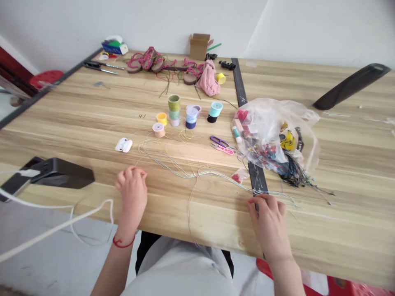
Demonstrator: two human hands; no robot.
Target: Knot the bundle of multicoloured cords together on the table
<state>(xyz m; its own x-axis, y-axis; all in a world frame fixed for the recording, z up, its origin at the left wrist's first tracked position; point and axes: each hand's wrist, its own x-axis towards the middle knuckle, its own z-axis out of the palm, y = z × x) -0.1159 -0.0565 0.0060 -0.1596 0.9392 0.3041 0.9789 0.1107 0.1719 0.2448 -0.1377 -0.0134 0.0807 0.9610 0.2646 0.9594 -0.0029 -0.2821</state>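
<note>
A bundle of thin cords (216, 173) in pale blue, yellow and white lies stretched across the table. Its left end spreads into loops, and a pinkish cord (189, 201) is tied round its middle and runs down towards my lap. My left hand (132, 187), fingers curled together, rests on the table just below the loops; whatever it may grip is too fine to see. At the bundle's right end, my right hand (268, 218) has thumb and fingers pinched at the cords. Purple thread snips (219, 142) and pink thread snips (224, 149) lie beyond the bundle.
Several thread spools (174, 111) stand mid-table, near a white earbud case (124, 144). A plastic bag (265, 123) of cords and beads sits right; a small red bead packet (240, 176) lies closer. Left are a black box-shaped device (66, 172) and white cables (46, 205). Sandals (149, 61) lie behind.
</note>
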